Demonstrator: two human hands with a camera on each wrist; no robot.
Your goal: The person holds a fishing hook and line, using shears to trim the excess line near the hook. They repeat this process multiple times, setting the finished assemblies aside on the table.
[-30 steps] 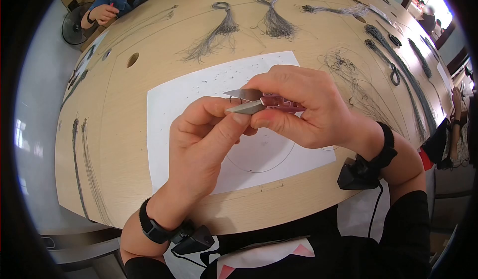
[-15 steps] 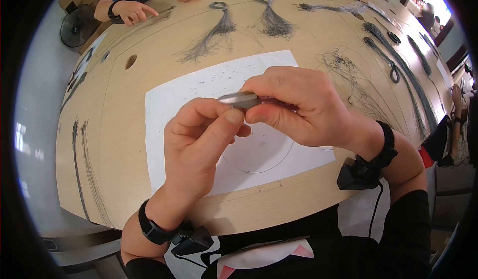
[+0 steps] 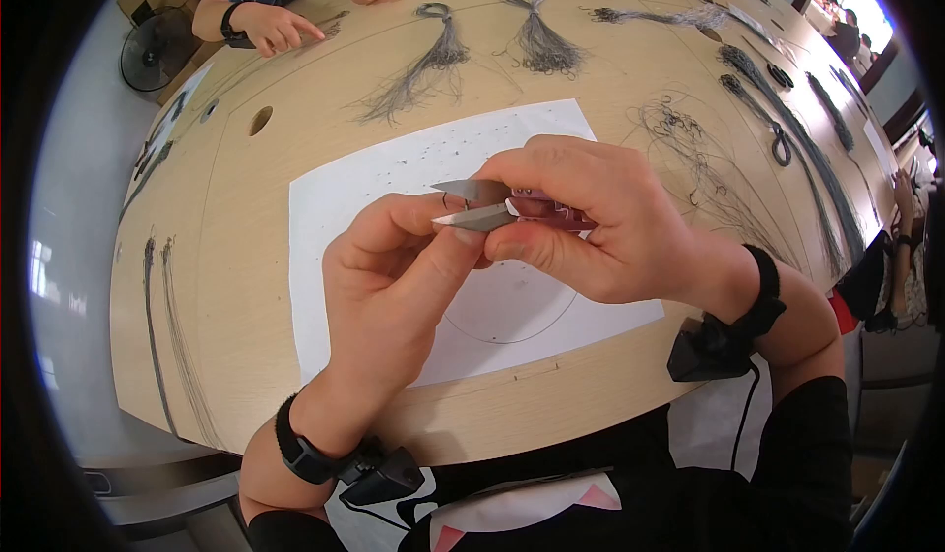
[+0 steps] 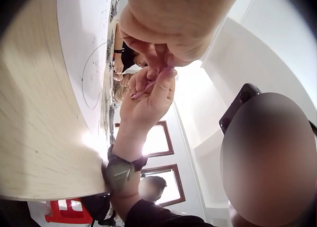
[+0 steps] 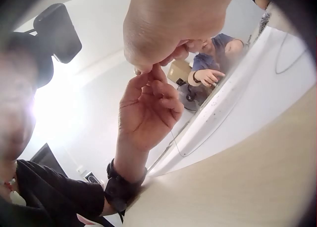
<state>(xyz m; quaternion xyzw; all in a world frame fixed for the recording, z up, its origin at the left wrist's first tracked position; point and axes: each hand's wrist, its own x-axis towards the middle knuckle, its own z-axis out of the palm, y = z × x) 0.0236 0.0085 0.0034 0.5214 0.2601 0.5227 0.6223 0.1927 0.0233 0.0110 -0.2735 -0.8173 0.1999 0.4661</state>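
Note:
My right hand (image 3: 596, 207) grips small thread snips (image 3: 482, 220) with a reddish see-through handle; their two pointed blades stand apart, aimed left. Between thumb and forefinger my left hand (image 3: 384, 271) pinches a tiny dark fish hook (image 3: 446, 200), part of which shows between the blades. The lower blade lies right over the left thumb tip. A thin fishing line (image 3: 494, 342) hangs in a wide loop below both hands, over a white paper sheet (image 3: 325, 257). In the left wrist view, the pink handle (image 4: 143, 90) shows inside the right hand (image 4: 146, 110).
Dark specks of clippings (image 3: 404, 158) dot the paper. Looped bundles of hooked line (image 3: 546, 40) lie beyond it, a loose tangle (image 3: 689, 148) to the right, long strands (image 3: 162, 325) at left. Black scissors (image 3: 779, 76) lie far right. Another person's hand (image 3: 281, 30) rests across the table.
The snips' blades came together half a second ago and are apart again now. Both hands have shifted slightly left. Across the table, the other person's hand moved right and lowered to the tabletop.

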